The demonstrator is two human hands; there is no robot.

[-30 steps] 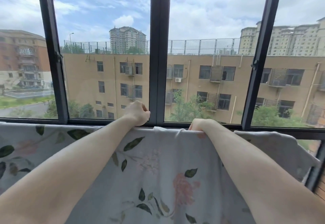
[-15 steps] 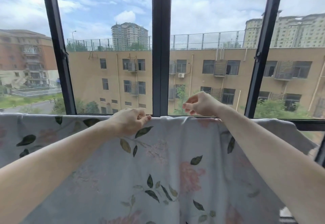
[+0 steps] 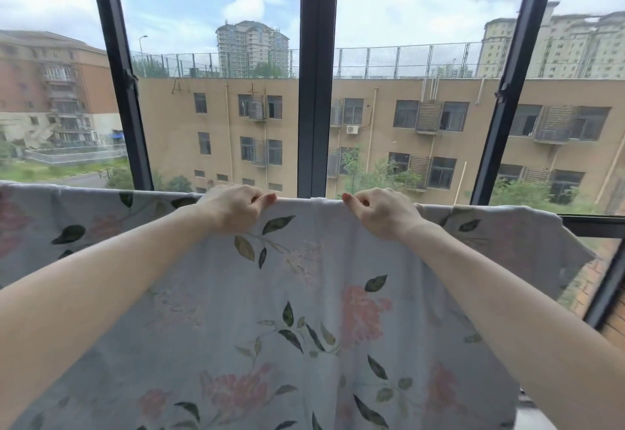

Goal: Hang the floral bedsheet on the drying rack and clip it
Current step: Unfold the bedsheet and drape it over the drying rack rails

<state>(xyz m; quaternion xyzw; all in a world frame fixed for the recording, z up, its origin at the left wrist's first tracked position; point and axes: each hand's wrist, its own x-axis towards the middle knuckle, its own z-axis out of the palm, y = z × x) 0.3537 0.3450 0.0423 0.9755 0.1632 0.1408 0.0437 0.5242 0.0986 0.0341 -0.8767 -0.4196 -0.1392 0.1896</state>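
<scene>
Big window across whole view, dark metal frame, thick centre mullion, slanted bars L & R. Daylight, sky blue w/ heavy white cloud. Outside: long tan bldg opposite, rows of dark windows, AC unit, downpipes, fenced roof. Brick-red apt block far L, pale tower behind centre, more towers R. Trees, grass, road strip below. Brick wall at lower R edge.
</scene>
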